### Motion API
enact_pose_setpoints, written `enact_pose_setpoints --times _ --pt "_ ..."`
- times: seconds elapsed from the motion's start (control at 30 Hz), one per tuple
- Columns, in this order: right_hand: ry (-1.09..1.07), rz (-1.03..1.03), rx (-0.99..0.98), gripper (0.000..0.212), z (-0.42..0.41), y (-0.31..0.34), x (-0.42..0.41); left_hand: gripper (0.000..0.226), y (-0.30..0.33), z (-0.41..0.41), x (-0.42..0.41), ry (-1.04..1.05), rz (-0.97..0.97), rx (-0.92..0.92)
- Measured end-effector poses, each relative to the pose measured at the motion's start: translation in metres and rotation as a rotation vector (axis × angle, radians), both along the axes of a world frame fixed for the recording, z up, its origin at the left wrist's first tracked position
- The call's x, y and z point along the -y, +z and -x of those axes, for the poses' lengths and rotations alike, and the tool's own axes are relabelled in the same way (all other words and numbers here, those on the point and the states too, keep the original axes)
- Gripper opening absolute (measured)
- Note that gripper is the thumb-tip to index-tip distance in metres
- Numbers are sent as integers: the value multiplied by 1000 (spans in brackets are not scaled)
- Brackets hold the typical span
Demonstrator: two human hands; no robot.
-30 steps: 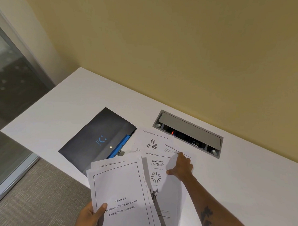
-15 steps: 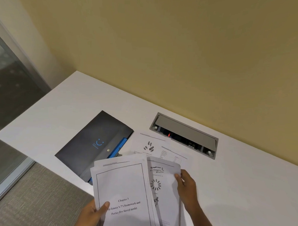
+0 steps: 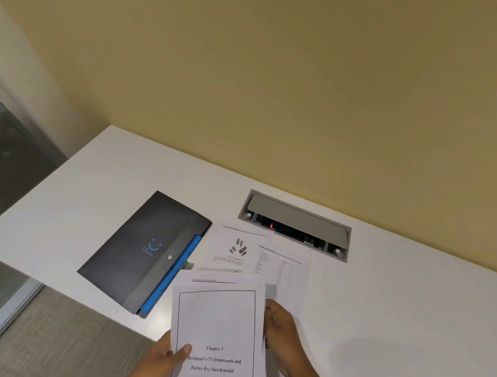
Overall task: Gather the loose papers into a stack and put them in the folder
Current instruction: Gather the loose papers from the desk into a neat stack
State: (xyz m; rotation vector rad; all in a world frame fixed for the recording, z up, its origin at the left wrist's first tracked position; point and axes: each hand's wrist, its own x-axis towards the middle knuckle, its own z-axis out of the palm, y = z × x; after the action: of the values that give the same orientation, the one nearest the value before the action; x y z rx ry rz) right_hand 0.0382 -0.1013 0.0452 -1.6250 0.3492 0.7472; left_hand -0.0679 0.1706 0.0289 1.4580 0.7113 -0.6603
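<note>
Both hands hold a small stack of white papers above the table's near edge; its top sheet reads "Chapter 3". My left hand grips the stack's lower left edge with the thumb on top. My right hand clasps its right edge. Two loose sheets lie flat on the white table beyond the stack: one with a small picture and one with a printed table. The dark folder, with a blue logo, a snap and a blue inner edge, lies shut to the left of them.
A grey recessed cable box with its flap up sits in the table behind the loose sheets, near the yellow wall. The table's left edge drops to grey carpet and a glass partition.
My right hand has drawn a sheet off the table and brought it against the stack's right edge. The fanned papers have closed into a tighter stack.
</note>
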Motion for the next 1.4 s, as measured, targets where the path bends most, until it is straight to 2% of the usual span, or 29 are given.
enact_pose_setpoints --times 0.27,0.33,0.4,0.5,0.53,0.57,0.67,0.77,0.97,1.07,1.2,1.27,1.4 --pt "41 -222 -234 27 -4 -9 -8 44 -4 2 -3 62 36 -32" --pt "48 -188 -227 37 -18 -6 -3 43 -5 4 -5 80 30 -6" --pt "2 -18 -89 51 -39 -2 4 42 -4 6 -6 96 -19 34" --pt "44 431 294 42 -68 0 20 39 -7 10 -8 160 -70 55" --pt "119 572 388 50 -77 -1 26 40 -10 11 -9 182 -73 45" --pt "208 681 441 69 -84 -3 32 41 -12 13 -12 199 -76 35" --pt "460 898 423 122 -100 -9 47 45 -21 17 -19 201 -79 24" --pt "613 1023 389 137 -103 -20 51 44 -26 22 -26 231 -92 18" --pt "528 1044 476 118 -90 -30 46 41 -28 24 -26 258 -128 35" --pt "333 922 439 113 -75 -33 40 48 -26 19 -24 292 -82 28" --pt "60 792 275 108 -51 -38 42 45 -23 10 -23 320 -36 26" --pt "-99 709 193 88 -42 -41 48 42 -20 5 -23 306 -42 38" --pt "-309 432 195 25 -28 -39 66 31 -18 -2 -22 246 -76 48"
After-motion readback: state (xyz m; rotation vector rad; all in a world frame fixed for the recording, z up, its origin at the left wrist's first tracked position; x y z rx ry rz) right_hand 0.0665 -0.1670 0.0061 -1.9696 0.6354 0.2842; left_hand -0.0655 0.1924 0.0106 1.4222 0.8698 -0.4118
